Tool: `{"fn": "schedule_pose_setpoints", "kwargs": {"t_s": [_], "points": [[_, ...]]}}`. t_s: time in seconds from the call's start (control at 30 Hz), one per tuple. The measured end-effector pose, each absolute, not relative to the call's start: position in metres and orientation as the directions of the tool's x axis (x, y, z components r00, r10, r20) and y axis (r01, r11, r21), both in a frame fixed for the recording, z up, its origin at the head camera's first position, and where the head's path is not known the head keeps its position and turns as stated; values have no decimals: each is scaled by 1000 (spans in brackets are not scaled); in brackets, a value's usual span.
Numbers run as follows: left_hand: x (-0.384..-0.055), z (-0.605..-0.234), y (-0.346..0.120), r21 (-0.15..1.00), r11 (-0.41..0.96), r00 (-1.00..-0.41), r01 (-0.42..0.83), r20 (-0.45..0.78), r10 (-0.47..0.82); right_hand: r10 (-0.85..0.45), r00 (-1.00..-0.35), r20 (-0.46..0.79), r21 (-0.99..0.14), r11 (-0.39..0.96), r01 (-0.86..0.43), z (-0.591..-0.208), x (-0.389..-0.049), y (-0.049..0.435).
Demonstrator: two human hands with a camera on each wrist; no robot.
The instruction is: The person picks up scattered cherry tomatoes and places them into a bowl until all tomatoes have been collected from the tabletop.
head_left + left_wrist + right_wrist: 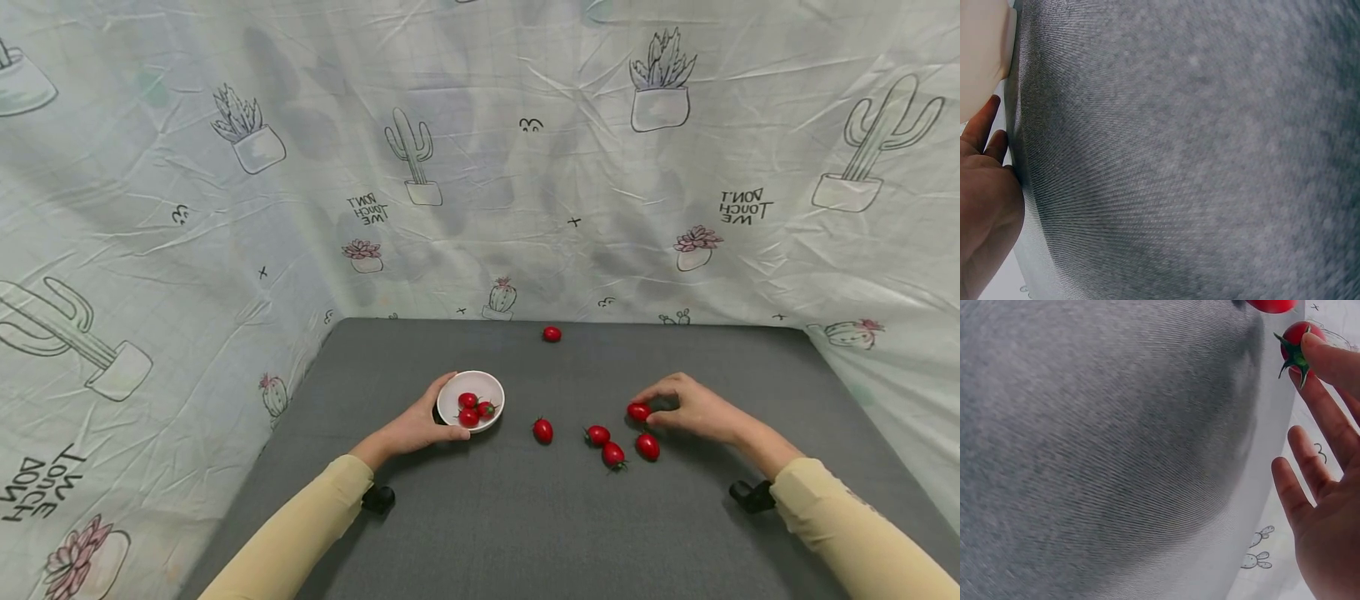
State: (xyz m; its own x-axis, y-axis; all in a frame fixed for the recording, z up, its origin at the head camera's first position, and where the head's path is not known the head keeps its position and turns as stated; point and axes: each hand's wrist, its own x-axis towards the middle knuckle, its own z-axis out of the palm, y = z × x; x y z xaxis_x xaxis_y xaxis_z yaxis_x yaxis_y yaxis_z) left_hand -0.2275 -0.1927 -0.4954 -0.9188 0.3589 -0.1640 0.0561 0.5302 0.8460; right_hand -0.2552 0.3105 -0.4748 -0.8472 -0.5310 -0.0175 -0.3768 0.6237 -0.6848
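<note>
My left hand (pixel 418 425) grips a small white bowl (pixel 496 392), its thumb along the near rim and its fingers round the far left side. Red cherry tomatoes (pixel 468 417) lie inside the bowl. In the left wrist view, the fingers of the left hand (pixel 988 194) reach up to the pale bowl (pixel 982 56). To the right, my right hand (pixel 697 408) pinches a cherry tomato (pixel 638 412) between thumb and fingers. The right wrist view shows this tomato's green calyx (pixel 1297 357) by the thumb, while the other fingers of the right hand (pixel 1335 481) spread apart.
On the grey table (pixel 525 533), a cherry tomato (pixel 647 447) lies just below the right hand. Two more, one tomato (pixel 597 435) touching or nearly touching another tomato (pixel 613 455), lie leftward. A single tomato (pixel 543 431) sits nearer the bowl; another tomato (pixel 552 334) is at the back edge.
</note>
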Motion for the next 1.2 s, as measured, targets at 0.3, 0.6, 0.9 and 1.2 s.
{"fn": "schedule_pose_setpoints", "kwargs": {"t_s": [0.3, 0.6, 0.9, 1.2], "points": [[-228, -497, -193, 842, 536, -916, 53, -173, 362, -510, -860, 1, -690, 622, -370, -463, -259, 306], [-228, -497, -193, 845, 533, -917, 41, -180, 357, -523, -852, 23, -706, 596, -384, -448, -269, 289], [-228, -496, -194, 856, 515, -917, 47, -168, 361, -553, -833, 28, -710, 575, -406, -434, -279, 259], [-229, -496, -193, 852, 521, -917, 52, -166, 363, -582, -812, 39, -745, 525, -412, -425, -288, 223]]}}
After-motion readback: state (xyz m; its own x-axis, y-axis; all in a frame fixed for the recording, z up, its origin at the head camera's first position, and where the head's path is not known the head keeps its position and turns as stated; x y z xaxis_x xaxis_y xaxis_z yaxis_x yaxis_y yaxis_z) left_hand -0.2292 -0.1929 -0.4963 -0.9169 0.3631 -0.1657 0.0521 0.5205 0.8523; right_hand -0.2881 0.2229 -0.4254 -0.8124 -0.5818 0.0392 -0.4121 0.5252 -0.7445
